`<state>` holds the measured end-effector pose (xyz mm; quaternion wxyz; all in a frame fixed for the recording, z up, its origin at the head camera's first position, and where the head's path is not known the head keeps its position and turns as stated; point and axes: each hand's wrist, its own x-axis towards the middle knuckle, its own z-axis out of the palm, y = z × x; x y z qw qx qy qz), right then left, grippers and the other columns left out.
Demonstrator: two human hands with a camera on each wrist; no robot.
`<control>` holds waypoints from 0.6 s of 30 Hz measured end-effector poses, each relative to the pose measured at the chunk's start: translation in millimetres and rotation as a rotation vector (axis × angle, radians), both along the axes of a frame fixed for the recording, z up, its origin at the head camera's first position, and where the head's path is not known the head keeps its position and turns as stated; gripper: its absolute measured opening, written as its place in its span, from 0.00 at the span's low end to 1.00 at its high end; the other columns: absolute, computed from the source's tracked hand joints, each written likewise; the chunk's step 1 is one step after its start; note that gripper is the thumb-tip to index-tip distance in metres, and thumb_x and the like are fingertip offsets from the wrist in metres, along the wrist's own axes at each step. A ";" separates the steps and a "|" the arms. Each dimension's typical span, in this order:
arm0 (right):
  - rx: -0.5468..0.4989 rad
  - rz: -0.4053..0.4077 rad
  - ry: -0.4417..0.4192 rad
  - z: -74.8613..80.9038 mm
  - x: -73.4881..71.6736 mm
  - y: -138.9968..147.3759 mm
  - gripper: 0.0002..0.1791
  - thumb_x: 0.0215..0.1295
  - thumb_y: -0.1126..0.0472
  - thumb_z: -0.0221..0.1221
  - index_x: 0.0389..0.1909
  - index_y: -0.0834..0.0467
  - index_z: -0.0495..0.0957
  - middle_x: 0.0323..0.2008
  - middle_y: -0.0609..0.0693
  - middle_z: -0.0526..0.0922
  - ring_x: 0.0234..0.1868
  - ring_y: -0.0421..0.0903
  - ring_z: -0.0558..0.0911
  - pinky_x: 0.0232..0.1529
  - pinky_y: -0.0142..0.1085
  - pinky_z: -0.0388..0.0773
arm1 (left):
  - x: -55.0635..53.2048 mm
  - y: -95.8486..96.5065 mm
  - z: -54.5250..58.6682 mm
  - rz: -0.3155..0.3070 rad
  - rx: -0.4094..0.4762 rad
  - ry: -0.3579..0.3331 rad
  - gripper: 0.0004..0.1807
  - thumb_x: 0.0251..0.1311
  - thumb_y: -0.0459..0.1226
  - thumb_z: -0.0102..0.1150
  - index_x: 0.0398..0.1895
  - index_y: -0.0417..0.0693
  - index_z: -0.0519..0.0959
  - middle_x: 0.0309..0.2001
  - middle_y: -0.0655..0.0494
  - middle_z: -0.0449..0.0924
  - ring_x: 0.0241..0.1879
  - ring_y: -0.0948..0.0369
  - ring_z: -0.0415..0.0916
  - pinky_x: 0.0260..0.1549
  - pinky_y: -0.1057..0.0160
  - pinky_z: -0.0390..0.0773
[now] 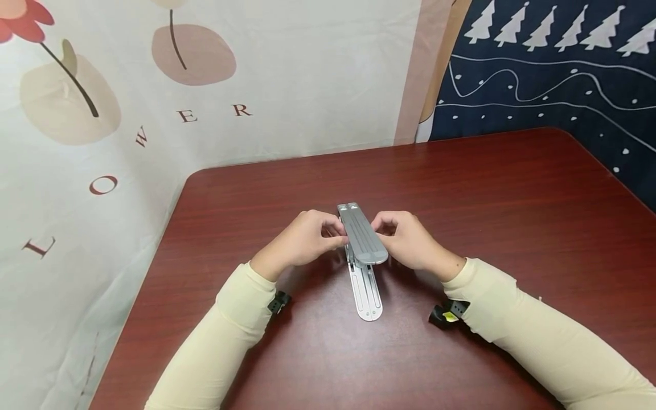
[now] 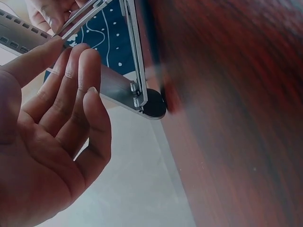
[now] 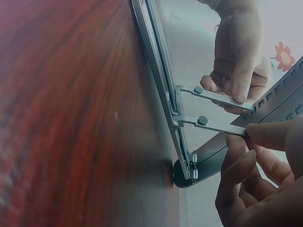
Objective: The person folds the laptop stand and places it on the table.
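Note:
A silver folding laptop stand [image 1: 363, 233] stands on the table in front of me, its slotted top panel tilted up over a narrow base strip [image 1: 366, 296]. My left hand [image 1: 310, 238] is at its left side, thumb and finger pinching one of the thin support bars. On the other side my right hand [image 1: 410, 242] pinches the second support bar [image 3: 222, 126] between thumb and forefinger. In the right wrist view both bars run from the base to the row of slots under the panel [image 3: 279, 104]. Fingers cover the bar ends at the slots.
The stand sits on a reddish-brown wooden table [image 1: 256, 193]. A pale curtain with flower prints and letters [image 1: 307, 74] hangs behind and to the left. At the back right is a dark blue cloth with white trees [image 1: 543, 85].

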<state>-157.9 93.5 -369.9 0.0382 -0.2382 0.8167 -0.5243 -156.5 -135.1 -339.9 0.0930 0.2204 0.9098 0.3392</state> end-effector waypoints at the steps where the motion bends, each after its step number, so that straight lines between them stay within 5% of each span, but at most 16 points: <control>1: -0.009 0.004 -0.008 0.2 0.2 0.0 0.04 0.61 0.70 0.63 0.28 0.60 0.82 0.24 0.50 0.83 0.24 0.39 0.77 0.27 0.30 0.75 | 0.0 0.1 0.4 0.000 0.001 0.002 0.03 0.60 0.40 0.69 0.33 0.52 0.86 0.30 0.62 0.86 0.31 0.68 0.80 0.35 0.66 0.77; 10: -0.036 0.025 -0.122 1.0 0.2 1.1 0.03 0.64 0.69 0.60 0.32 0.63 0.81 0.23 0.51 0.82 0.17 0.40 0.75 0.14 0.35 0.73 | 1.4 1.6 1.2 0.037 0.084 -0.130 0.03 0.60 0.36 0.68 0.34 0.47 0.85 0.31 0.51 0.88 0.29 0.56 0.87 0.27 0.67 0.77; 18: -0.025 0.018 -0.140 3.4 0.7 1.4 0.02 0.64 0.68 0.60 0.34 0.62 0.81 0.23 0.51 0.83 0.15 0.41 0.75 0.13 0.38 0.73 | 1.4 2.0 1.5 0.037 0.111 -0.144 0.03 0.60 0.36 0.68 0.35 0.46 0.85 0.31 0.51 0.89 0.27 0.55 0.87 0.26 0.66 0.77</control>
